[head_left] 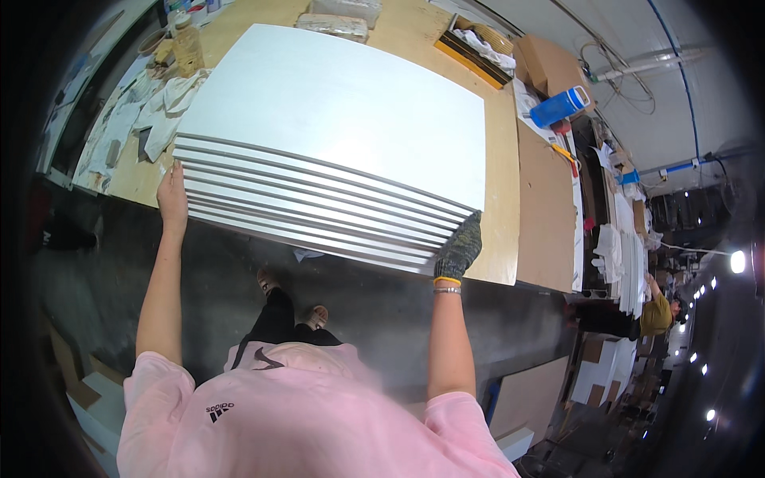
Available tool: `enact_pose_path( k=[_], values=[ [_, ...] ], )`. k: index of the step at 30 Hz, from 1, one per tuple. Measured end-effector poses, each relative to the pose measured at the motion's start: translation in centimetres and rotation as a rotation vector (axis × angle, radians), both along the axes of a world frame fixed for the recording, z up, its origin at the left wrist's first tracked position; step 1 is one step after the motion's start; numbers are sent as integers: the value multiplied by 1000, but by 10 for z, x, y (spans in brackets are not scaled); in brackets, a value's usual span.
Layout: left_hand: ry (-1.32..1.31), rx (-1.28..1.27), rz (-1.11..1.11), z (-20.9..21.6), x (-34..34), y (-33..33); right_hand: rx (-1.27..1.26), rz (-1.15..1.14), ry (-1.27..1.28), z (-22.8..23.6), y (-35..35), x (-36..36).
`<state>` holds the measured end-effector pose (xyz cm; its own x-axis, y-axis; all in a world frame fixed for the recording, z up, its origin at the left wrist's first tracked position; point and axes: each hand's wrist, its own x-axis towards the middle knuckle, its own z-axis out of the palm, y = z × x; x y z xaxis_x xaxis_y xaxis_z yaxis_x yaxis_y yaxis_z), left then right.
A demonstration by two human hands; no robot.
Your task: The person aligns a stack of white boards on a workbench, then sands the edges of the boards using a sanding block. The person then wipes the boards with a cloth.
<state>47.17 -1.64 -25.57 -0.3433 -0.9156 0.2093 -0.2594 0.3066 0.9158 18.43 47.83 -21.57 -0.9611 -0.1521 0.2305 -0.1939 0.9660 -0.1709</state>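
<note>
A large white panel [343,103] lies over the workbench, its near part crossed by several parallel grey lines. I cannot tell whether these are grooves or the edges of staggered panels. My left hand [172,195], bare, grips the near left corner, thumb along the edge and the other fingers mostly hidden. At the near right corner my right hand [460,248], in a dark knitted glove with a yellow cuff, is closed round the edge. The panel's near edge reaches the bench's front.
White cloths [177,95] and a jar [187,44] are at the left of the wooden workbench [500,175]. Wrapped blocks [333,26] lie behind the panel. An orange-edged tray [476,52] and a blue bottle [559,107] stand at right. Another person [657,315] works farther right.
</note>
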Motion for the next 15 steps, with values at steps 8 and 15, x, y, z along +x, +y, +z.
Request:
enact_pose_path(
  k=[8, 15],
  values=[
    [-92, -47, 84, 13, -8, 7, -561, -133, 412, -7, -31, 8],
    [-227, -56, 147, 17, -15, 8, -677, -200, 81, 32, -36, 10]
  ],
)
